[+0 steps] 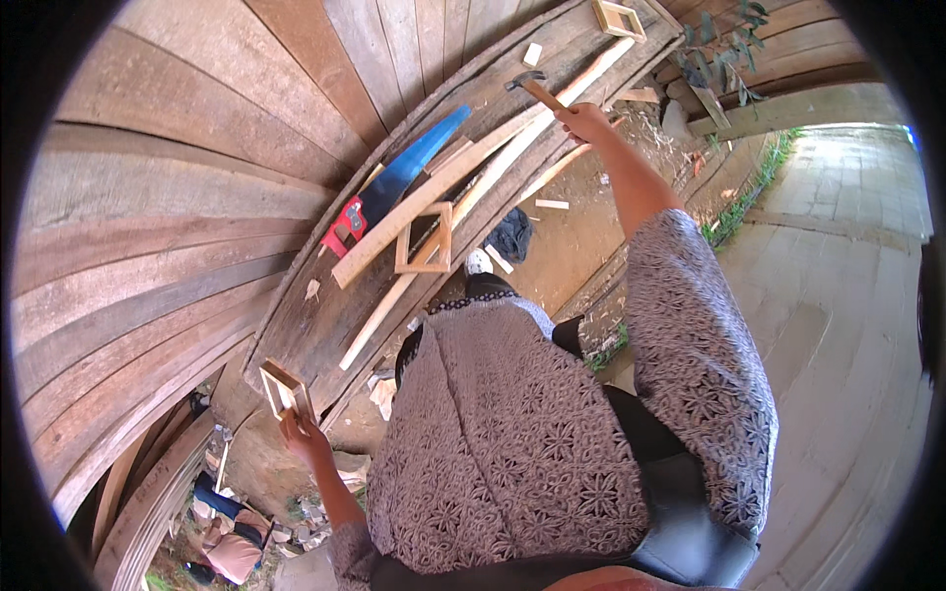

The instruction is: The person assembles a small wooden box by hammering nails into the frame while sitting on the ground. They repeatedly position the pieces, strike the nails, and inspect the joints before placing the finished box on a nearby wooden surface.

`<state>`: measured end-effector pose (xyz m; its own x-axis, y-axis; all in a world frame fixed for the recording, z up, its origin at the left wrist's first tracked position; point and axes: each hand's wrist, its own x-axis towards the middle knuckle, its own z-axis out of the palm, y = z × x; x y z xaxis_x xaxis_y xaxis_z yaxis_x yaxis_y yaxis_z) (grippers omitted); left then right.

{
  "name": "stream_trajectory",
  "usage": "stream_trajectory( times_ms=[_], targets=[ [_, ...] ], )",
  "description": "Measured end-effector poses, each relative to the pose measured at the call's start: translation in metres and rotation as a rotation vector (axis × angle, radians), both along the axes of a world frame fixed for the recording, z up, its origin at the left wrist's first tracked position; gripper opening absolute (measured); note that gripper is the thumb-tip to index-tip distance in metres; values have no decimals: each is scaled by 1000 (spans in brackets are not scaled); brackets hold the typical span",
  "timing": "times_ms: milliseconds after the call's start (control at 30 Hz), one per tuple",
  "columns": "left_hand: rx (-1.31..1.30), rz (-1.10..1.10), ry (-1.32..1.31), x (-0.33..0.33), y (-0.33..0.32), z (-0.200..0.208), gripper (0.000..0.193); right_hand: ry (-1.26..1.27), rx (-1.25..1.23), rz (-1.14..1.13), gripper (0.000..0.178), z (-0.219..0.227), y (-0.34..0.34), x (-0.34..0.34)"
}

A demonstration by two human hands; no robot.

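My right hand (585, 123) grips the wooden handle of a hammer (537, 89), its dark head pointing left above the far part of the workbench. At the near left end of the bench, my left hand (304, 433) is closed on the lower edge of a small wooden frame (286, 387). Between my hands lie a handsaw (414, 163) with a blue blade and red handle, a long flat board (434, 197) and long thin wood strips (379, 320). A second wooden frame (426, 237) leans across the board and strip.
A third wooden frame (619, 20) and a small wood block (533, 54) sit at the bench's far end. Plank walls (168, 187) rise behind the bench (286, 320). A black plastic bag (509, 236) lies on the ground. Another person (235, 552) is at lower left.
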<state>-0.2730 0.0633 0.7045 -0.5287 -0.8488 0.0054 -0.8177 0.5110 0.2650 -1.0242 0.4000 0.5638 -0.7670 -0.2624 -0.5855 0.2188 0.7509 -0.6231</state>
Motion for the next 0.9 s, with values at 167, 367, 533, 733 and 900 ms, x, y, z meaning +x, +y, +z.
stream_trajectory(
  times_ms=[167,367,533,733,900],
  targets=[
    [98,-87,-130,-84,55,64,32,-43,-22,-106,35,-35,-43,-51],
    [184,-275,-22,-154,90,76,33,487,151,-594,42,-86,28,-100],
    [243,-358,82,-217,100,61,31,197,-301,-797,57,-85,42,-54],
    [282,-674,83,-325,112,32,30,14,-382,-592,52,-48,42,68],
    [233,-1112,53,-397,143,2,32,-733,-650,-348,65,53,2,237]
  ],
)
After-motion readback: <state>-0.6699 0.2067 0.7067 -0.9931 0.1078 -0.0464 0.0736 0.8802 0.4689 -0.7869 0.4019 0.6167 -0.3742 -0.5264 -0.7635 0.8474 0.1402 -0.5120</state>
